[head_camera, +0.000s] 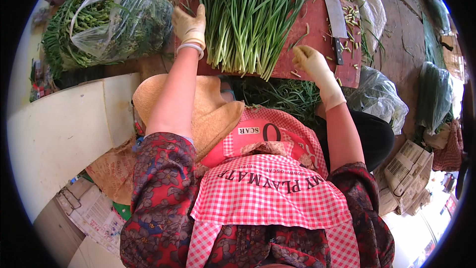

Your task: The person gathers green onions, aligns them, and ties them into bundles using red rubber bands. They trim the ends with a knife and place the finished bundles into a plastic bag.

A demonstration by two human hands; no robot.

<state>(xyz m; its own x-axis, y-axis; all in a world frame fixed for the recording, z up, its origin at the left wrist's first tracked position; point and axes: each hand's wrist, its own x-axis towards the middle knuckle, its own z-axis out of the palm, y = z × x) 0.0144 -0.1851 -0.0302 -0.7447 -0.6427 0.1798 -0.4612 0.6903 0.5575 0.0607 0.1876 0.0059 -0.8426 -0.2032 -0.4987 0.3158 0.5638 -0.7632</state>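
Note:
A broad bundle of garlic chives (249, 26) lies on a red cutting board (316, 15), its pale stem ends towards me. My left hand (189, 24), in a cream glove with a white bangle at the wrist, is at the bundle's left side. Its thumb stands apart from the fingers and it holds nothing. Over the board's front edge, to the right of the stems, is my right hand (312, 63), also gloved. Its fingers are curled together; whether something thin is between them is hidden. A cleaver (336, 22) rests on the board's right side, handle towards me.
Cut stem pieces (349, 16) are scattered around the cleaver. A plastic bag of green stalks (122, 18) stands at the left. Loose green leaves (279, 91) lie below the board. Another plastic bag (379, 96) sits front right, and a white panel (74, 119) is at my left.

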